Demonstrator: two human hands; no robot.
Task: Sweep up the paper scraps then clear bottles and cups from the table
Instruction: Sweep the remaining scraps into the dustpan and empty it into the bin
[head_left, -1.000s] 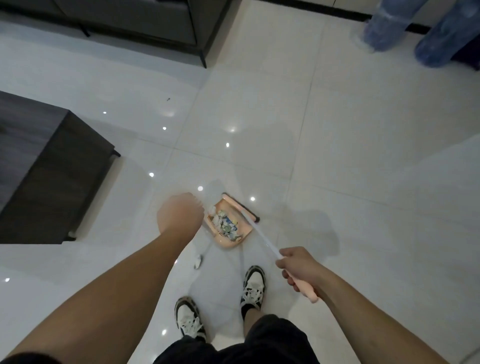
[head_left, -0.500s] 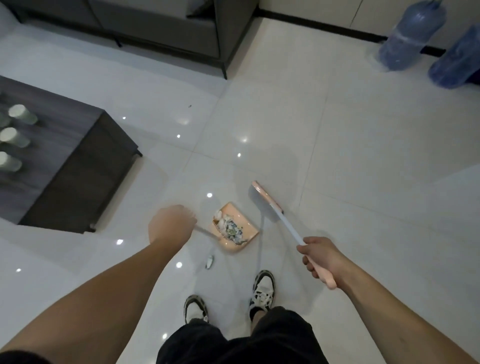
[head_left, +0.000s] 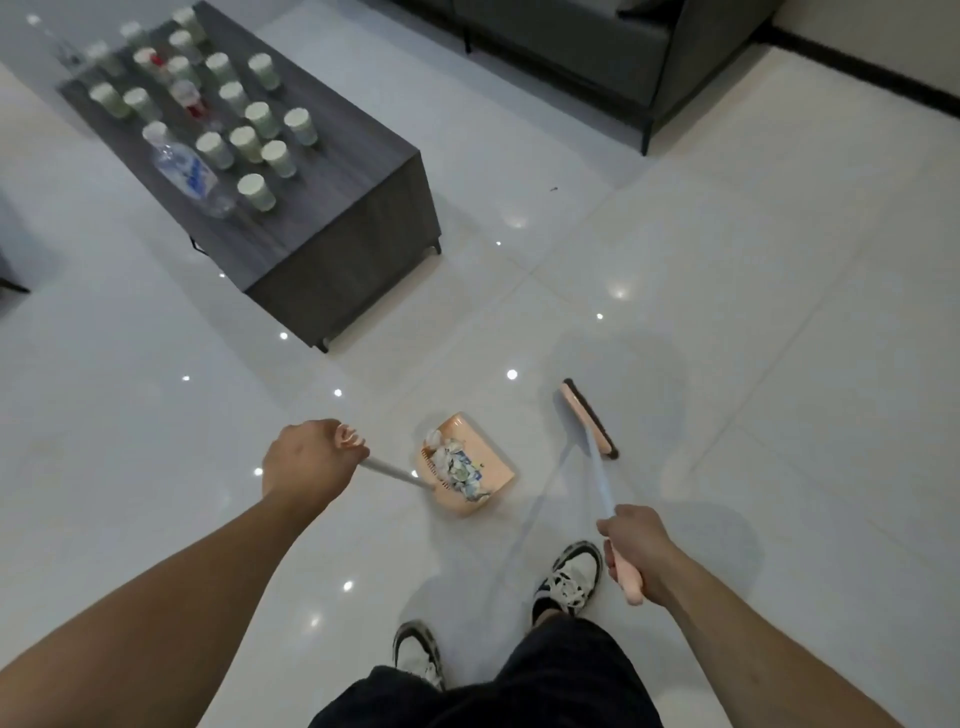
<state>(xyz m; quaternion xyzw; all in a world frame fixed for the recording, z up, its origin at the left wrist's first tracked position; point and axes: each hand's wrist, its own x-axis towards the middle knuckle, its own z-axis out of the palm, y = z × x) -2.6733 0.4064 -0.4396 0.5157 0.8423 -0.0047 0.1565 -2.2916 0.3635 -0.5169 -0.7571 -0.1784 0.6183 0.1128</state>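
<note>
Peach dustpan and broom, each gripped by the hands, now sit farther apart, table nearer.

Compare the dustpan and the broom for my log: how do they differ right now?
The dustpan holds paper scraps; the broom head carries nothing. The dustpan's handle is in the left hand; the broom's is in the right hand. The dustpan is a wide scoop; the broom head is a narrow bar. Both are peach-coloured with pale handles.
</note>
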